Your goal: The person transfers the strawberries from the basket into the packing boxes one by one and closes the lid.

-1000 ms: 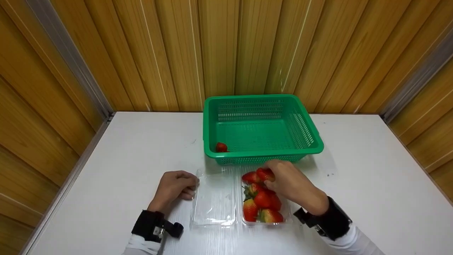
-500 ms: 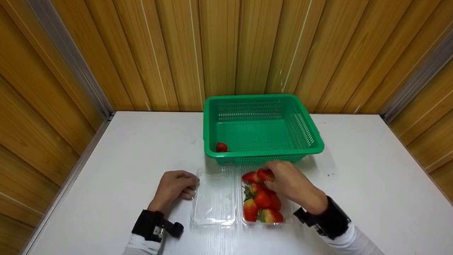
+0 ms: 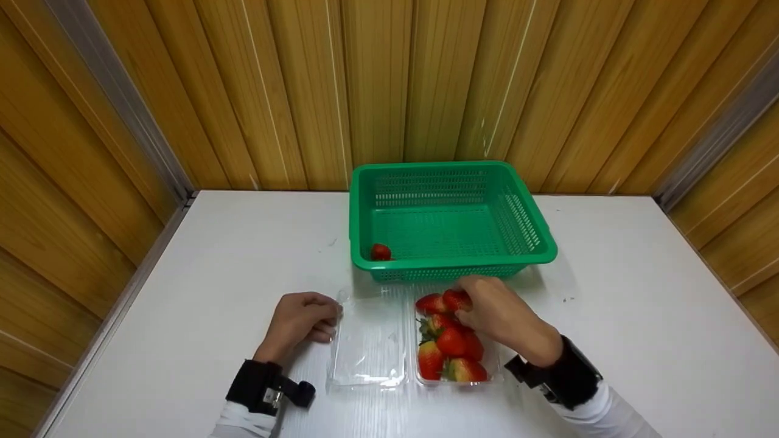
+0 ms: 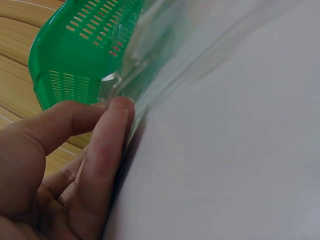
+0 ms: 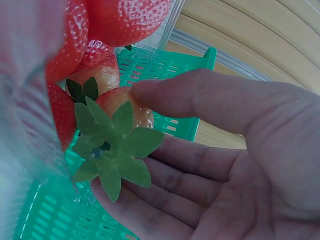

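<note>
My right hand [image 3: 502,315] pinches a strawberry [image 3: 455,300] by the far end of a clear plastic clamshell's tray [image 3: 495,367]. In the right wrist view, the thumb lies on that strawberry's pale shoulder and the fingers are behind its green leafy cap [image 5: 112,142]. Several other red strawberries [image 3: 451,342] fill the tray. To the left, the clamshell's lid [image 3: 368,350] lies folded back flat on the table. My left hand [image 3: 299,319] holds the lid's outer edge; the left wrist view shows thumb and finger at a clear plastic corner [image 4: 112,82].
A green perforated basket [image 3: 453,266] stands just behind the clamshell, with a strawberry [image 3: 381,252] in its near left corner. The white table [image 3: 182,340] is bounded at the back by a wood-patterned wall [image 3: 377,91].
</note>
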`<act>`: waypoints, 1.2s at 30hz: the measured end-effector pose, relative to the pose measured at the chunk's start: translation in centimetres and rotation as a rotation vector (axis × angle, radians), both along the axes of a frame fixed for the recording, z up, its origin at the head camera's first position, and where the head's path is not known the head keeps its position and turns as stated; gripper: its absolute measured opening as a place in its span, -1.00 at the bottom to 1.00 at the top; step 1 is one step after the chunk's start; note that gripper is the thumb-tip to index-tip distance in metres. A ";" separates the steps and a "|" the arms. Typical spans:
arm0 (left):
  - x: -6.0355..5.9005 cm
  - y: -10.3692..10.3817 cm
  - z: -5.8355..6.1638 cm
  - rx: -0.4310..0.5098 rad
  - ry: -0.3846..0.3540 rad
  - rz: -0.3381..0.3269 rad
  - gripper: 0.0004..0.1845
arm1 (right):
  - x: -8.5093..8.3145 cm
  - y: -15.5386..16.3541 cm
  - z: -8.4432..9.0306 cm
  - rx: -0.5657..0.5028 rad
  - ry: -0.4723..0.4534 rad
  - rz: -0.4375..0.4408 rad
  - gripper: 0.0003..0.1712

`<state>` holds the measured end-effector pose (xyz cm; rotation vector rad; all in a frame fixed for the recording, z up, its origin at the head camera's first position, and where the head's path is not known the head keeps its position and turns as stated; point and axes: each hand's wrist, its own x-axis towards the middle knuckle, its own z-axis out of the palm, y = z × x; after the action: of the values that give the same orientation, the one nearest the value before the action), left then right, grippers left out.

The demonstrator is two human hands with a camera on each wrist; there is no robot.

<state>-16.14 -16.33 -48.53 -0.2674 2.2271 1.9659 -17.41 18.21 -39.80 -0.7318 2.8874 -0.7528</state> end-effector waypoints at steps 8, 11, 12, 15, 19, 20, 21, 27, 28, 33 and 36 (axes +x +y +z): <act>0.0 0.1 0.1 0.007 0.007 0.002 -0.83 | -0.1 0.1 -0.2 0.004 -0.019 -0.007 -0.77; 0.0 0.1 0.1 0.012 0.006 0.001 -0.83 | -0.2 0.0 -0.2 0.006 -0.027 -0.011 -0.77; 0.0 0.1 0.1 0.016 0.005 0.001 -0.83 | -0.2 0.1 -0.3 0.005 -0.026 -0.009 -0.77; 0.1 0.1 0.1 0.024 0.002 0.002 -0.83 | -0.2 0.1 -0.3 0.007 -0.024 -0.009 -0.77; 0.1 0.1 0.1 0.024 0.001 0.002 -0.82 | -0.2 0.1 -0.3 0.011 -0.029 -0.016 -0.75; 0.1 0.1 0.1 0.022 0.001 0.003 -0.82 | -0.2 0.0 -0.3 0.013 -0.032 -0.020 -0.75; 0.1 0.0 0.1 0.020 0.002 0.002 -0.83 | -0.2 0.0 -0.3 0.013 -0.033 -0.021 -0.75; 0.0 0.1 0.1 0.007 -0.017 0.013 -0.83 | -0.2 0.1 -0.2 0.004 -0.043 -0.023 -0.79; 0.0 0.1 0.1 0.004 -0.021 0.017 -0.83 | -0.2 0.1 -0.2 0.001 -0.044 -0.023 -0.79; 0.0 0.2 0.1 -0.009 -0.021 0.024 -0.84 | -0.2 0.1 -0.2 -0.004 -0.040 -0.021 -0.80; 0.0 0.2 0.1 -0.006 -0.017 0.022 -0.84 | -0.2 0.1 -0.2 -0.006 -0.035 -0.020 -0.80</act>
<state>-16.16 -16.16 -48.44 -0.3088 2.2300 1.9604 -17.60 18.33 -40.01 -0.6842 2.8671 -0.7683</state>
